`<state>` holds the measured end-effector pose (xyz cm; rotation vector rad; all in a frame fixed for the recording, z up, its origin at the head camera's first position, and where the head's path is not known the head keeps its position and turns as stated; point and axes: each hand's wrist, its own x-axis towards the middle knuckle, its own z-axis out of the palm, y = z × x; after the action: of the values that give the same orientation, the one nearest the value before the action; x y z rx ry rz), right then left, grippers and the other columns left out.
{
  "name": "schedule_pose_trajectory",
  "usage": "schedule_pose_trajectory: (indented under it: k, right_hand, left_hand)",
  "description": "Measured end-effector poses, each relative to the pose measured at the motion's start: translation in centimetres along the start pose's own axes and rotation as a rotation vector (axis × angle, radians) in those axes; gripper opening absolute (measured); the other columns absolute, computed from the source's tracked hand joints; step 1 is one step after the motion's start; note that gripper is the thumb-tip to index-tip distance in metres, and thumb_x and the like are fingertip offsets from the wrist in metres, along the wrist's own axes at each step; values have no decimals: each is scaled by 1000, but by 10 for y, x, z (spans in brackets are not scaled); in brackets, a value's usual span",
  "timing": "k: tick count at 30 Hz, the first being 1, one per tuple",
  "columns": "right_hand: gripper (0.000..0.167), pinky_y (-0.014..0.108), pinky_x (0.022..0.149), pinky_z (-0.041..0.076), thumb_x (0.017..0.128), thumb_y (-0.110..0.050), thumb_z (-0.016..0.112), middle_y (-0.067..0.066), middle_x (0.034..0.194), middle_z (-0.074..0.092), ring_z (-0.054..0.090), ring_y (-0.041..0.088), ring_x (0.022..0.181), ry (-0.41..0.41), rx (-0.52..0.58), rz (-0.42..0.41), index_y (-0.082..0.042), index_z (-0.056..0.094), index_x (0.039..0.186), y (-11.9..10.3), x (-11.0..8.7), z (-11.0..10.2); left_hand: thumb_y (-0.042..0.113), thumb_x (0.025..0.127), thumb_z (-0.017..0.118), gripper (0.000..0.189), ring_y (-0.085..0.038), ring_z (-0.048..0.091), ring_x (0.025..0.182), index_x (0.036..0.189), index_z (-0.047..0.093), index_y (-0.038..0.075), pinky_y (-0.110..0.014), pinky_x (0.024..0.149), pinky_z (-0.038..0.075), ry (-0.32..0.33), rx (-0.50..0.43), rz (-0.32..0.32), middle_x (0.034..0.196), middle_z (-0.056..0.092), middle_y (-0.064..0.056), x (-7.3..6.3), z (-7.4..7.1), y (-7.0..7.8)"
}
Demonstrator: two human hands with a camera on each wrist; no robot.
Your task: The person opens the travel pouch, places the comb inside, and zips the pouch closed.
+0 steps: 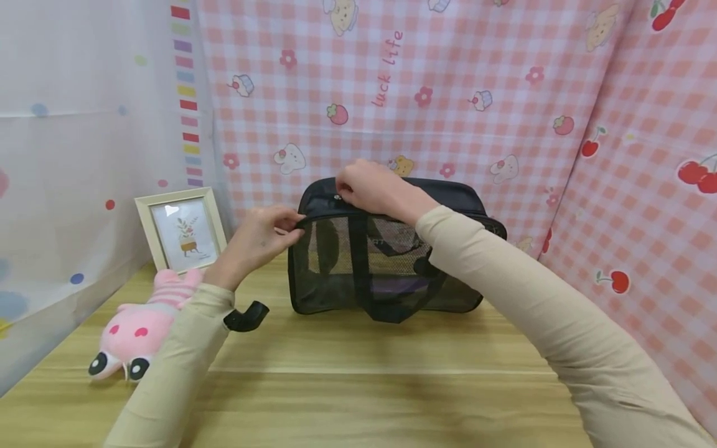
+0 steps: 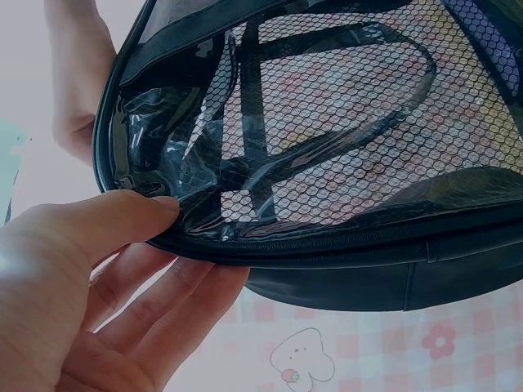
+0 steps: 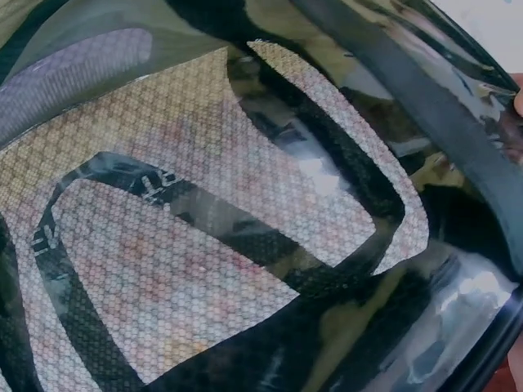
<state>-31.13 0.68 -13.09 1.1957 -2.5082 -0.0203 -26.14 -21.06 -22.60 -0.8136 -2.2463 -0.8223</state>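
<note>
A black see-through mesh tote bag (image 1: 330, 292) stands upright on the table, its strap handle hanging down the front. My left hand (image 1: 260, 239) pinches the bag's upper left corner at the zipper edge; in the left wrist view its thumb (image 2: 135, 214) lies on the clear panel and the other fingers are beneath the rim. At the bag's top, left of centre, my right hand (image 1: 372, 186) has curled fingers at a small shiny zipper pull (image 1: 338, 197). The right wrist view shows mainly the clear panel and mesh (image 3: 245, 245). Something purple (image 3: 82, 82) shows through the bag.
A pink plush toy (image 1: 134, 330) lies on the wooden table (image 1: 358, 398) beside the left forearm. Behind it stands a cream picture frame (image 1: 215, 218). A black angular piece (image 1: 248, 316) sits by the left sleeve. Checked cloth (image 1: 448, 130) hangs behind and to the right.
</note>
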Motion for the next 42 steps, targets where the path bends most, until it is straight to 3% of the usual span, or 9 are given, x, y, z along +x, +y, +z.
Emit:
schedule_pose_trajectory:
  k: [6, 20, 42]
  right_hand:
    - [19, 29, 73, 52, 96, -15, 56, 4, 94, 68, 60, 14, 80, 21, 4, -29, -8, 73, 99, 8, -2, -1]
    - [18, 29, 73, 53, 93, -9, 58, 8, 91, 70, 63, 16, 79, 33, 27, -102, -6, 75, 95, 16, -6, -9]
    - [15, 29, 69, 54, 87, 0, 62, 8, 88, 69, 63, 18, 76, -5, 108, -30, -3, 75, 93, 43, -29, -13]
  left_hand:
    - [-4, 82, 69, 16, -21, 66, 78, 98, 70, -2, -33, 69, 58, 3, -10, 2, 90, 68, -13, 1, 1, 0]
    - [-3, 83, 68, 16, -21, 66, 78, 99, 70, -1, -34, 69, 58, 6, 1, -12, 91, 68, -12, 1, 1, 1]
    - [-3, 83, 68, 16, -21, 65, 78, 98, 70, 0, -35, 70, 58, 11, -8, -5, 90, 68, -12, 0, 1, 0]
